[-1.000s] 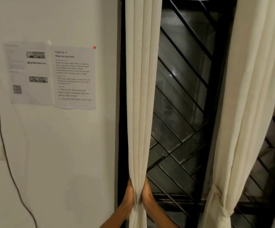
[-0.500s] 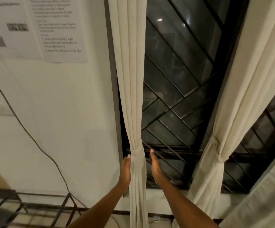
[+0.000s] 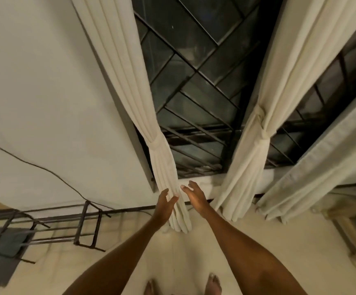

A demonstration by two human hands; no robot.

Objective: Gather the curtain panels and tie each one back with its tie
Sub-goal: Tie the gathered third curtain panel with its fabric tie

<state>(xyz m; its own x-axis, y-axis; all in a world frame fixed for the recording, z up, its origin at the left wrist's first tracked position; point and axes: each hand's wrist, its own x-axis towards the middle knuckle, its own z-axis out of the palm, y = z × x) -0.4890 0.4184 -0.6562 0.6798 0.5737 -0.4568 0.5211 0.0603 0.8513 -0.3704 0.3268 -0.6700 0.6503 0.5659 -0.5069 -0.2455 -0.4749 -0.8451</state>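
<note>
Curtain panels (image 3: 130, 77) are matt cream cloth, softly pleated; window grille (image 3: 196, 77) dark metal; my wall (image 3: 45, 103) smooth matt.

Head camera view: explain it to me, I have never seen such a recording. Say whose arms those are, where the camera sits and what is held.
No machine here: a person wears one wide-angle camera on the head, looking down, so both bare arms are their own. The left hand touches the left curtain panel low down with relaxed fingers; the right hand is open beside it. Neither grips anything. A tie already wraps that panel, and a second tie wraps the middle panel. Behind is a dark window grille; below, the floor.
</note>
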